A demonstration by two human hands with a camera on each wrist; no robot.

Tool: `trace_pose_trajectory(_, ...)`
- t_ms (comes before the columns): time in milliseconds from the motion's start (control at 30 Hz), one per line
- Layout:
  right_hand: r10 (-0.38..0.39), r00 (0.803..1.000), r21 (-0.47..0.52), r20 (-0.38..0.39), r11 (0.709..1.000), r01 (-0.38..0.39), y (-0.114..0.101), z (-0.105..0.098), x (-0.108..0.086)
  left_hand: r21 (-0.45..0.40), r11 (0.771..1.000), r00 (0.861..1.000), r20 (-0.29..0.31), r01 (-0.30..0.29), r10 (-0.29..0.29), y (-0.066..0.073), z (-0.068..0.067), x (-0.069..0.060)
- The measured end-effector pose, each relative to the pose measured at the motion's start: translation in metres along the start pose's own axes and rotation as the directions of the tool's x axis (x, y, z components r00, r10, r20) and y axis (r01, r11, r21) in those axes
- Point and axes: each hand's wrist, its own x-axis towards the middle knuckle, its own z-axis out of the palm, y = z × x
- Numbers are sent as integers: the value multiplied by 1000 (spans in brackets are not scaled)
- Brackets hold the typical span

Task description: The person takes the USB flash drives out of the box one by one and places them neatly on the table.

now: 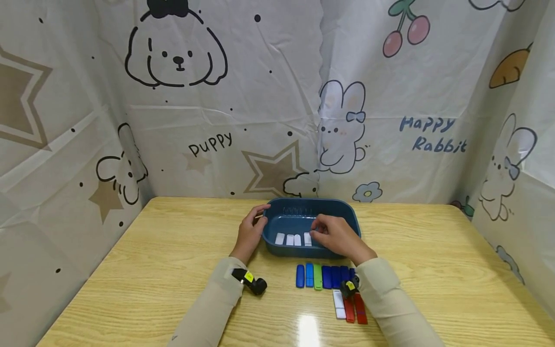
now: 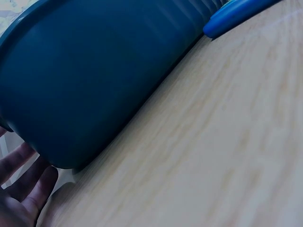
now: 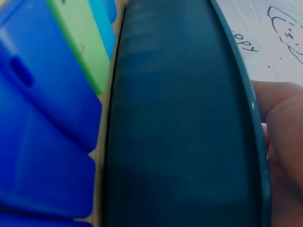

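Observation:
A dark blue plastic basin [image 1: 286, 250] stands at the table's back edge in the head view. Inside it, a row of small white USB flash drives [image 1: 290, 240] leans along the near wall. My left hand [image 1: 248, 232] rests against the basin's left end, fingers fairly straight; the left wrist view shows fingers [image 2: 41, 187] by its lower corner. Reaching over the near rim, my right hand [image 1: 340, 235] pinches the rightmost white flash drive [image 1: 307, 239] between thumb and forefinger. In the right wrist view the basin wall [image 3: 184, 118] hides most of that grip.
Just in front of the basin lies a row of blue flash drives [image 1: 300, 276] with a green one [image 1: 318, 277]. Nearer, a white one [image 1: 339, 304] and red ones [image 1: 360, 309] lie beside the right forearm. A printed curtain [image 1: 217, 168] hangs behind the table.

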Motion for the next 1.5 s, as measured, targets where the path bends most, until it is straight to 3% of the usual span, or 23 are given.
trace_pose_trajectory(67, 8, 1000, 5, 3, 1000, -8, 1, 2, 1, -4, 1000, 1000, 7, 11, -11, 5, 0, -3)
trace_pose_trajectory(300, 64, 998, -3, 16, 998, -64, 3, 7, 6, 14, 1000, 1000, -1, 1, -1, 1, 1, -1)
trace_pose_trajectory(567, -13, 989, -91, 148, 995, 27, 6, 1, 6, 4, 1000, 1000, 13, -2, 2, 3, 2, 2)
trace_pose_trajectory(833, -55, 963, -89, 263, 993, 81, 8, 2, 5, 19, 1000, 1000, 6, 1, -1, 3, 3, 1)
trace_pose_trajectory(1133, -78, 968, -64, 240, 993, 96, 9, 6, 6, 17, 1000, 1000, -4, 9, -9, -2, 1, 0)
trace_pose_trajectory(1500, -36, 972, -51, 232, 997, 49, 6, 6, 6, 22, 1000, 1000, -12, 0, 1, -2, 0, 0)
